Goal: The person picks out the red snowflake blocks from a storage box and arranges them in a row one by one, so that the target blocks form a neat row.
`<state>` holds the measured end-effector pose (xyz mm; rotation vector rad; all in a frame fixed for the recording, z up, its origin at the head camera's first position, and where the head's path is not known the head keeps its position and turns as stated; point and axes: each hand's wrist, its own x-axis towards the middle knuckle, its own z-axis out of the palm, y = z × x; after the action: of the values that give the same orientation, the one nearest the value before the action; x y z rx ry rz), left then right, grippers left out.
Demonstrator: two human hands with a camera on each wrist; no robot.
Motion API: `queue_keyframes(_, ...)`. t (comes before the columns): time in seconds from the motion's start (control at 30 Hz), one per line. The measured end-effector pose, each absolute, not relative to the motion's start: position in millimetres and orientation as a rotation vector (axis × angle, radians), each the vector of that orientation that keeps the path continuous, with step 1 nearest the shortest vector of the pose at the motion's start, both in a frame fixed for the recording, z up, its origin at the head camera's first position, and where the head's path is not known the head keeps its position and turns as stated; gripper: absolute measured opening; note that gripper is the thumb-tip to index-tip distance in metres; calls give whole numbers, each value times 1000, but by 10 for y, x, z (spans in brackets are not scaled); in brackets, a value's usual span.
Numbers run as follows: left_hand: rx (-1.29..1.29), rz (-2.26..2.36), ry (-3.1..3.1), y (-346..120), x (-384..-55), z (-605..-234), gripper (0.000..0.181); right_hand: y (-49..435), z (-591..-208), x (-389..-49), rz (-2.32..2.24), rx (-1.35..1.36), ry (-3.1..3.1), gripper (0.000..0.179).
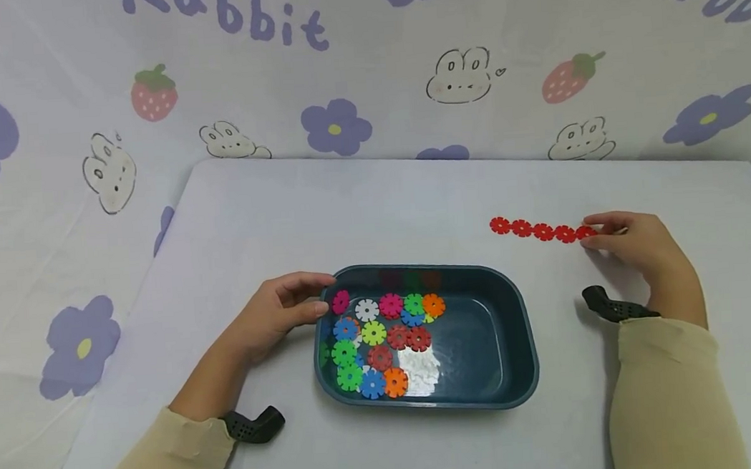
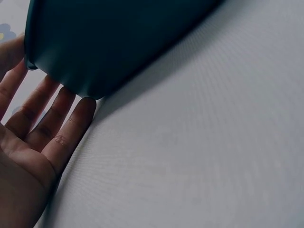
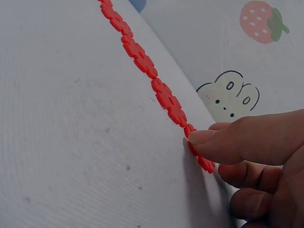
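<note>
In the head view, a chain of several red notched plastic discs (image 1: 543,232) stretches leftward from my right hand (image 1: 637,243). My right thumb and fingers pinch the disc at its right end; the right wrist view shows the red chain (image 3: 166,100) edge-on, running from my fingertips (image 3: 202,137). My left hand (image 1: 283,305) rests at the left end of a dark teal tray (image 1: 485,342). Its fairly straight fingers (image 2: 71,128) lie against the tray's outer wall (image 2: 95,47), with the thumb by the rim. Loose notched discs (image 1: 374,333) in many colours lie in the tray's left half.
The tray stands on a white tabletop (image 1: 348,207). Behind the table's back edge hangs a pale cloth (image 1: 378,62) printed with rabbits, strawberries and purple flowers. A black strap device (image 1: 258,424) sits on the left wrist, and another black device (image 1: 612,306) on the right.
</note>
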<state>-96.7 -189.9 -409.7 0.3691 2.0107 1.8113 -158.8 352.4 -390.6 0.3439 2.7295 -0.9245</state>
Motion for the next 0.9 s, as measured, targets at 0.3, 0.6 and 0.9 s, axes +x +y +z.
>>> queue_keyframes(0.3,376,1806,2019,-1900,-961,-4098,41,3337,-3640,-1599,-999,304,2829,55)
queue_keyframes(0.6,353,1801,2018,-1908,-993,-4010,42,2549,-2981,-1492,-988,-115,3109,42)
queue_keyframes(0.9,345,1794,1985,-1905,-1019,-4030,43,1444,-2789,-1150,-1034,-1244,2925,31)
